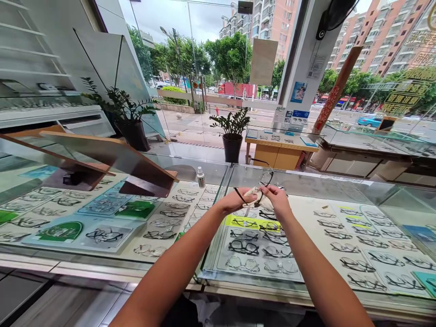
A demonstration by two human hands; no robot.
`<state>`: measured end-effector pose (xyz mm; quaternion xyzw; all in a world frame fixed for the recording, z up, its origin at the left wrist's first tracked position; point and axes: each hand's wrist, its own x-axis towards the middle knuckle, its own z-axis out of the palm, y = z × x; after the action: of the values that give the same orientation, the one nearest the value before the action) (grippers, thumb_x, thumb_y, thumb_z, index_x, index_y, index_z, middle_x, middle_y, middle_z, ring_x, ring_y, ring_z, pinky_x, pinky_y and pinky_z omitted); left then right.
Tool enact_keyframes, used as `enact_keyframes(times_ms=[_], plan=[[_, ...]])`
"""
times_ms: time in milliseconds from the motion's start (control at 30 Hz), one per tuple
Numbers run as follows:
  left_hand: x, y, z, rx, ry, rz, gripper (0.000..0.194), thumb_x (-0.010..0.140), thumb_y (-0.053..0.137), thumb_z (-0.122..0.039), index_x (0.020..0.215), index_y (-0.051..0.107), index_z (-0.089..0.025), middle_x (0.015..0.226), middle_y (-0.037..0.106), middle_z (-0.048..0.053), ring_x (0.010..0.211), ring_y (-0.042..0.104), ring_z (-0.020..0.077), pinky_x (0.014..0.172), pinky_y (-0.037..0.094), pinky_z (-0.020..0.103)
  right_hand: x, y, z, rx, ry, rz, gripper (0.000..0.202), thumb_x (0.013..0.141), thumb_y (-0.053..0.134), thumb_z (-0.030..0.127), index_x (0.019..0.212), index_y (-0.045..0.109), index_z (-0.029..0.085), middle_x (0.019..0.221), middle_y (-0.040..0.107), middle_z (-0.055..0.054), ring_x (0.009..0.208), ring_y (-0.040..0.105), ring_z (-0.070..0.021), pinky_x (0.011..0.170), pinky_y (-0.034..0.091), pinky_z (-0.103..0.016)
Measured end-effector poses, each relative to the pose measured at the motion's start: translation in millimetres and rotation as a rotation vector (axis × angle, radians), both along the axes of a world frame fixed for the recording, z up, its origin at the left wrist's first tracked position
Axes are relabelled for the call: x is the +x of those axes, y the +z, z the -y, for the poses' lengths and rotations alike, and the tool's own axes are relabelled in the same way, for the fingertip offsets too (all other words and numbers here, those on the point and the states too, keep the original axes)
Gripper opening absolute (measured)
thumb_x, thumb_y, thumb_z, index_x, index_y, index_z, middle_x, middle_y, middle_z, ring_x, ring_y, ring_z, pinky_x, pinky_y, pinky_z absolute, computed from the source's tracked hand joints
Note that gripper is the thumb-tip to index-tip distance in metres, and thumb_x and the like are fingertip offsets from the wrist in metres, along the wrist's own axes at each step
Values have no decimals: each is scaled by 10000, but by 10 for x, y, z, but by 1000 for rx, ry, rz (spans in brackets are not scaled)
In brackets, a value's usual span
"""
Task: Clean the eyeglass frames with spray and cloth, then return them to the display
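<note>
Above the glass counter, my left hand (239,199) is closed on a pale cleaning cloth (252,194). My right hand (277,199) meets it from the other side, fingers pinched at the cloth and at dark-framed eyeglasses (266,177). One thin temple of these glasses sticks up and to the left beyond my fingers. A dark strip crosses my left hand; whether it is a temple or a band I cannot tell. The cloth and fingers hide part of the frame. A small white spray bottle (200,177) stands on the counter left of my hands.
Rows of eyeglasses (243,247) lie inside the glass display counter (218,227). Tilted wood-edged mirrors or panels (146,165) stand at left. Beyond are a potted plant (232,141), a wooden cabinet (279,154) and glass doors facing the street.
</note>
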<state>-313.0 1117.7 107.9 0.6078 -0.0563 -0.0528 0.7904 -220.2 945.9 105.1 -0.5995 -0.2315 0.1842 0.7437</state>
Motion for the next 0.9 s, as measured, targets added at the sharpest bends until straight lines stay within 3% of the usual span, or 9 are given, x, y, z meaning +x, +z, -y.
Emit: enact_keyframes(times_ms=[267,367,467,533,633,733,900], plan=[[45,-43,118,74,169,2,598,763,856,-647,987,780,-98,837,745,84,715,618,159,693,444,273,-62,23,-29,-4,22,52,486,660,899,647,784,801,188,707,701,-24,707,573,-183,675,450,-314],[52,-38,103,50,136,-29,592,755,852,-670,903,773,-101,783,725,76,682,608,154,691,476,285,-33,27,-11,-9,-20,71,479,674,886,654,741,778,191,691,667,-10,677,518,-163,643,401,-303],[55,-15,25,-1,108,-50,592,759,862,-652,948,777,-97,863,749,100,749,653,163,756,533,295,34,44,33,-23,-96,102,480,706,852,671,754,776,199,672,617,8,655,451,-150,634,353,-302],[62,2,-49,-43,174,-49,579,771,872,-618,990,780,-90,941,764,123,812,678,169,801,562,298,74,66,66,-30,-123,126,474,728,831,673,777,783,204,652,573,20,642,405,-144,630,321,-303],[74,28,-160,-152,279,-39,537,817,862,-554,1081,781,-94,1142,765,171,991,713,212,903,602,339,75,104,95,-47,-62,111,466,736,829,668,757,766,206,596,473,41,603,332,-133,598,248,-306],[75,53,-238,-220,288,-22,519,886,802,-535,1167,771,-101,1269,738,195,1121,718,246,960,615,355,8,133,97,-74,40,100,454,756,833,650,719,724,211,580,423,52,584,302,-124,586,203,-306],[56,104,-246,-270,245,-17,505,929,738,-549,1166,771,-105,1200,758,186,1037,747,233,977,616,374,-91,142,81,-135,140,118,456,766,829,652,747,732,207,584,405,58,579,297,-118,582,186,-304]])
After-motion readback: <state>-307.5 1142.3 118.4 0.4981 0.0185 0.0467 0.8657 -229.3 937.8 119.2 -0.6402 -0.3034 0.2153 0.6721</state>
